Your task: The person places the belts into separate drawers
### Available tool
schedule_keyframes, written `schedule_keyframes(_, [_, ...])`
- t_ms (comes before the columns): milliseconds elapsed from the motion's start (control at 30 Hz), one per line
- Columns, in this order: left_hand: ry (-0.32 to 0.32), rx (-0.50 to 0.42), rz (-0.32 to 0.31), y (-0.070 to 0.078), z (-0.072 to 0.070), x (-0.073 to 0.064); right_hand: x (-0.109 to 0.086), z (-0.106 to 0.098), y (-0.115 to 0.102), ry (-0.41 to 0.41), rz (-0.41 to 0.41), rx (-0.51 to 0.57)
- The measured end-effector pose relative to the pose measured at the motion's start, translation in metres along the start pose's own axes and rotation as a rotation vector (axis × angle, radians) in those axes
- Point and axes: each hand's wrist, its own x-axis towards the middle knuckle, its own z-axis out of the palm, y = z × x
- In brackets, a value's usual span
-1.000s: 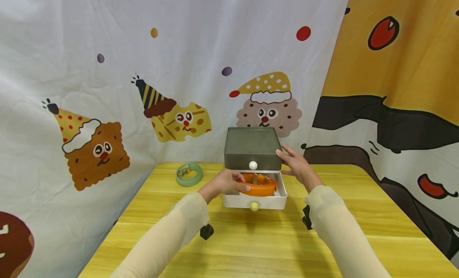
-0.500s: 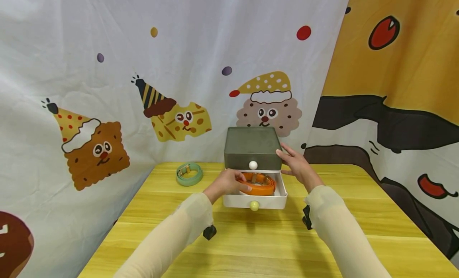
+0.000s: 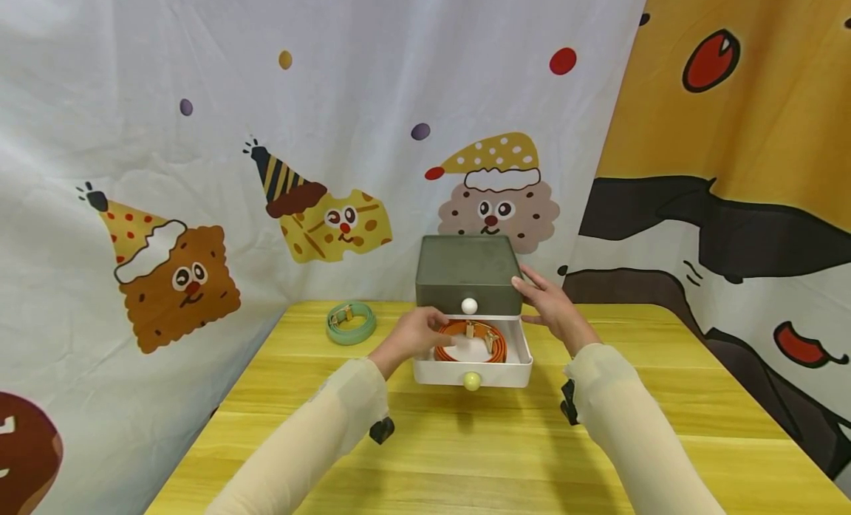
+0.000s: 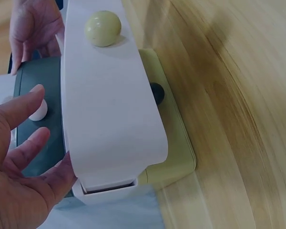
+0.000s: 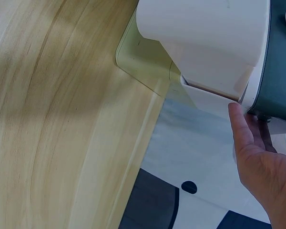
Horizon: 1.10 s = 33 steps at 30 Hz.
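In the head view a coiled orange belt (image 3: 501,351) with gold buckle parts lies in the pulled-out white drawer (image 3: 435,373) of a small desktop drawer unit. Over the drawer's left side is my left hand (image 3: 414,336), its fingers apart and holding nothing; the fingertips overlap the belt's left edge. From the left wrist camera, the fingers (image 4: 31,143) spread beside the white drawer front. My right hand (image 3: 553,309) rests with extended fingers against the right side of the dark green top drawer (image 3: 465,260). In the right wrist view those fingers (image 5: 243,126) touch the unit's side.
A coiled green belt (image 3: 355,337) lies at the back left of the wooden table (image 3: 452,456). The white drawer projects forward with a yellow knob (image 3: 471,382). Beneath it, the unit has a pale yellow-green bottom drawer (image 4: 174,148). A printed curtain (image 3: 372,79) hangs behind the table.
The orange belt has gone from raised in my left hand to lying flat in the white drawer. My left hand has let go and drawn slightly left. My right hand stays put.
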Motion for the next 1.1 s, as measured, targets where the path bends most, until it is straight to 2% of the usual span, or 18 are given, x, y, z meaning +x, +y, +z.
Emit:
schedule_keyframes(533, [0.024, -0.111, 0.063, -0.004, -0.018, -0.014, 0.002, -0.001, 0.001, -0.002, 0.008, 0.003])
schedule_keyframes(767, [0.04, -0.125, 0.042, -0.005, -0.022, -0.019, 0.0, -0.002, 0.0, -0.003, 0.008, 0.001])
schedule_keyframes(1100, [0.033, -0.173, 0.062, -0.001, -0.024, -0.034, 0.001, -0.002, 0.001, -0.008, 0.004, 0.008])
